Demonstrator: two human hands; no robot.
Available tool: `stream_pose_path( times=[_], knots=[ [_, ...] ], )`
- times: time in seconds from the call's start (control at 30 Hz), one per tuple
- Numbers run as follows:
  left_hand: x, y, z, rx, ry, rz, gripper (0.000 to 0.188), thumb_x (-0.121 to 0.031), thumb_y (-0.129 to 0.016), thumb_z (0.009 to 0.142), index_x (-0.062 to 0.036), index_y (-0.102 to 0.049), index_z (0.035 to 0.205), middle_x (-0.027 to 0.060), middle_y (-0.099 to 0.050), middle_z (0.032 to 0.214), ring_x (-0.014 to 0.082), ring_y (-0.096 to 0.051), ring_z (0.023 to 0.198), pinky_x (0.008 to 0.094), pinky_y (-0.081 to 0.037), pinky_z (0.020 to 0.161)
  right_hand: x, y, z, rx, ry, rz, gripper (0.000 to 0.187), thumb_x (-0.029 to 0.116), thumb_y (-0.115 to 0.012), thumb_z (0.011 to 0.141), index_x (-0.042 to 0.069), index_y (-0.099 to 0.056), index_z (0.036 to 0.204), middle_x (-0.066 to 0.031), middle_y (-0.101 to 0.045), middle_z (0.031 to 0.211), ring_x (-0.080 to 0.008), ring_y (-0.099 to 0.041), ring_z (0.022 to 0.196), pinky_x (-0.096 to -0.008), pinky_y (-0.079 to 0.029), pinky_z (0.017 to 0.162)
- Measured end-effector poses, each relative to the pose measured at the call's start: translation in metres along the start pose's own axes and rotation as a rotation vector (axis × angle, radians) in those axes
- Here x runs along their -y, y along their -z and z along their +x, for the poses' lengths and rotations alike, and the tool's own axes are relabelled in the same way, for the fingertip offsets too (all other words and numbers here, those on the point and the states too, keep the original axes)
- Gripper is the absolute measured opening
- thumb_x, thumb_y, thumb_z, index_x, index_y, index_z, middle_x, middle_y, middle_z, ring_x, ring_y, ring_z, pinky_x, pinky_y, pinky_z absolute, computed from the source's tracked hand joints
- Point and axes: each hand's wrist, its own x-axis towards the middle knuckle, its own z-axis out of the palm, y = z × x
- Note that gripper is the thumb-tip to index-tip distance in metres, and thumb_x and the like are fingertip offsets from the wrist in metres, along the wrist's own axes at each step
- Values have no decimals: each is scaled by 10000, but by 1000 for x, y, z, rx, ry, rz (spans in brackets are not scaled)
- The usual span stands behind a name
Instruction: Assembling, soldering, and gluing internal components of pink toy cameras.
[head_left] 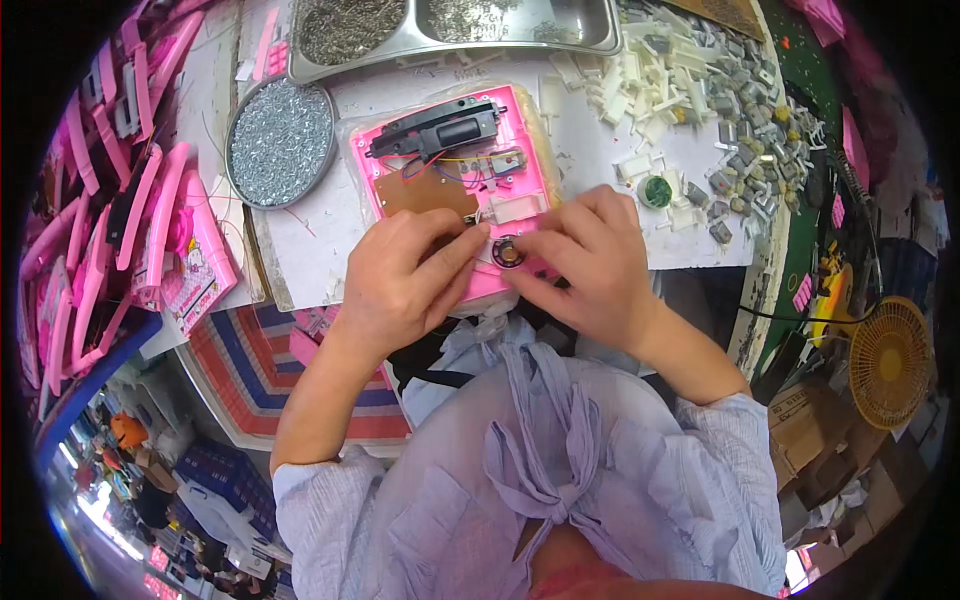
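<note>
A pink plastic housing (527, 110) lies open side up on a padded, plastic-wrapped base in front of me. Inside it are a black mechanism (460, 130), a small motor (508, 161), a brown circuit board (425, 192), a white rectangular piece (516, 208) and thin wires. A small round black speaker (508, 253) sits near the housing's close edge. My right hand (600, 270) has its thumb and fingers closed at the speaker's right side. My left hand (405, 275) pinches beside the board's lower corner, left of the speaker; its fingertips hide what they hold.
A round dish of silver screws (280, 140) stands left, and a divided metal tray (455, 45) of small parts at the back. White plastic pieces (665, 80) and grey motors (745, 150) are heaped right. Pink casings (150, 220) pile far left; a yellow fan (890, 362) stands far right.
</note>
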Motion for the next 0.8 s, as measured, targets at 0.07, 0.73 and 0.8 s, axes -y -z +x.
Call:
stream_pose_path(
  times=[0.07, 0.73, 0.8],
  knots=[
    [0, -1, 0, 10, -30, 0, 404, -105, -779, 735, -58, -726, 1133, 84, -665, 1049, 234, -624, 772, 365, -474, 635, 0, -4, 6, 14, 6, -52, 274, 218, -865, 708, 116, -680, 883, -20, -596, 849, -242, -522, 776, -405, -369, 779],
    [-3, 2, -5, 13, -16, 136, 389, -154, -786, 742, -100, -747, 1126, 13, -607, 969, 198, -568, 803, 364, -416, 765, 6, -3, 16, 144, 55, -91, 197, 138, -795, 700, 102, -636, 811, -36, -555, 814, -255, -548, 822, -409, -392, 771],
    [-3, 3, -6, 18, 3, 129, 385, -153, -788, 742, -110, -750, 1123, 9, -608, 965, 196, -566, 801, 363, -413, 769, 4, -1, 18, 167, 67, -76, 226, 128, -818, 692, 103, -646, 836, -31, -567, 814, -254, -552, 814, -407, -395, 771]
  ],
)
